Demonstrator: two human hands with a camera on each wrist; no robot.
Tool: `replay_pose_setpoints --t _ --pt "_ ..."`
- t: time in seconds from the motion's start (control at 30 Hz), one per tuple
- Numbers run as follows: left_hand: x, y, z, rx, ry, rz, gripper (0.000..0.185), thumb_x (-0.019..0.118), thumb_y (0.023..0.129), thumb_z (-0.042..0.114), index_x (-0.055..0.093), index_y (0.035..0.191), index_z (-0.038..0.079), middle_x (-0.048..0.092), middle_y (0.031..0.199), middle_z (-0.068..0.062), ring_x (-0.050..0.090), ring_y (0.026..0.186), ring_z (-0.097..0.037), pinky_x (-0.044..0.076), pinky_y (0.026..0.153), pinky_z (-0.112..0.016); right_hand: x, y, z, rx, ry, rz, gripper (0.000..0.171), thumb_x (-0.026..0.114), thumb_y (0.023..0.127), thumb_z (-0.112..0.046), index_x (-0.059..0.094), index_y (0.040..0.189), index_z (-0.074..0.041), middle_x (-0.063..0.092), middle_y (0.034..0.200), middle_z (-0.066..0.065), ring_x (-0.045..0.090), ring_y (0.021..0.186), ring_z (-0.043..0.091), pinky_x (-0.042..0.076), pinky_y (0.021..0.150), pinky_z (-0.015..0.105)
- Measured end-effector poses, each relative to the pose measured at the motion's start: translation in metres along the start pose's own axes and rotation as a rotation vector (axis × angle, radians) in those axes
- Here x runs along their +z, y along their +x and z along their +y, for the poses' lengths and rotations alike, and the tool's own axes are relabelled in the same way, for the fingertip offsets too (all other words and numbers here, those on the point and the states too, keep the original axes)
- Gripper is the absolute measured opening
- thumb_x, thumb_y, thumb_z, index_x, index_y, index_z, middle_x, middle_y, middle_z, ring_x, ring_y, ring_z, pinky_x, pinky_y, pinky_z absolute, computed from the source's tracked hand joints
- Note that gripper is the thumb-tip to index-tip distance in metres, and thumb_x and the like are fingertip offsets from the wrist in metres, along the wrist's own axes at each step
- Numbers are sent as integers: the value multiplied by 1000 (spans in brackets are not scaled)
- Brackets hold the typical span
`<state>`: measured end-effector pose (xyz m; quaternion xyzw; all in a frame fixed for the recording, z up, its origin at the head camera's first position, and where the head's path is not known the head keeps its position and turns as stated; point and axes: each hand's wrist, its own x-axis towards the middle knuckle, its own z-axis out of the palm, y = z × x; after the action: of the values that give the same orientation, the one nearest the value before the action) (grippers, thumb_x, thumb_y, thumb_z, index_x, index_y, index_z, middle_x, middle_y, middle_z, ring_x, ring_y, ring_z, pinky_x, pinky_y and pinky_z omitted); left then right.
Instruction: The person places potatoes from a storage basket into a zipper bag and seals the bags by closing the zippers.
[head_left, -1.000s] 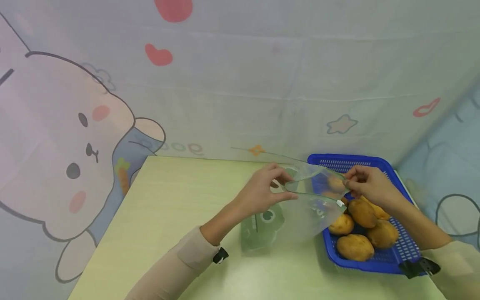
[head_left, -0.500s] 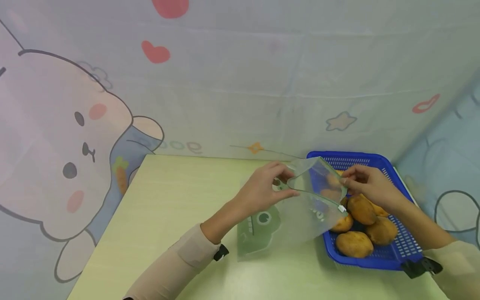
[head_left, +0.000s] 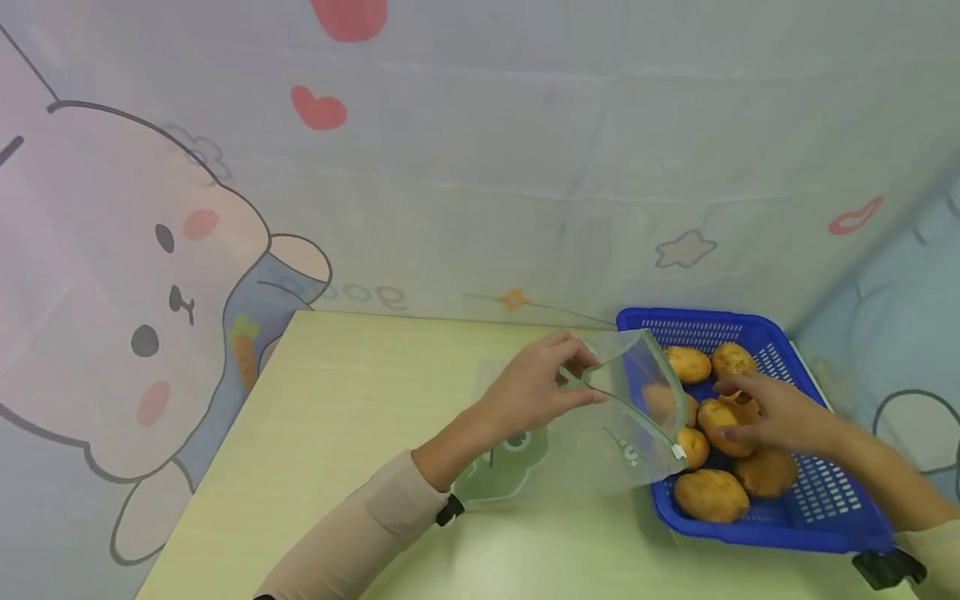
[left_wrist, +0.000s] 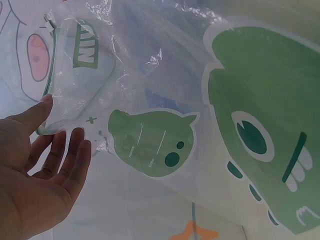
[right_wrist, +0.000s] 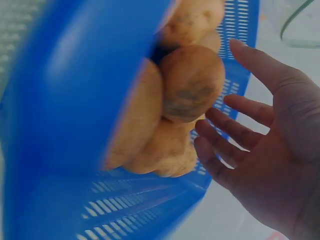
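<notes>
Fingers of the left hand [head_left: 536, 387] pinch the rim of the clear zip bag [head_left: 600, 425] at its 9 o'clock corner, holding the mouth up and open toward the blue basket [head_left: 825, 508]; the bag's bottom, printed with a green cartoon face, trails toward 7 o'clock onto the pale table [head_left: 337, 433]. Half a second ago the right hand [head_left: 765, 412] also held the bag, at the opposite side of the mouth. It has since let go and dropped into the basket, at 3 o'clock from the bag. Its fingers are spread and relaxed, hovering over a potato [head_left: 722, 425] in the heap; whether they touch it cannot be told. With that side released, the bag's mouth now sags in a narrower loop, its white zip slider [head_left: 678, 452] hanging at the basket's near edge. The wrist view shows the right hand's fingers [right_wrist: 235, 127] apart beside the potatoes, clasping nothing.
</notes>
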<state>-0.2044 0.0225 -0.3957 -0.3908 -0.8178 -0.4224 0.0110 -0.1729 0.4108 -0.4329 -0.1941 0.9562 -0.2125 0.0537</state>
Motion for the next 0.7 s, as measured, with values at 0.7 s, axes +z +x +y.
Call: replay_pose_setpoints --t 0.7 --pt "8 1 1 -22 -102 -33 31 85 93 20 67 116 8 64 116 -5 64 99 -7 56 80 -11 -20 1 -26 -63 39 140 61 89 90 -24 61 138 1 67 129 17 67 107 29 62 80 36"
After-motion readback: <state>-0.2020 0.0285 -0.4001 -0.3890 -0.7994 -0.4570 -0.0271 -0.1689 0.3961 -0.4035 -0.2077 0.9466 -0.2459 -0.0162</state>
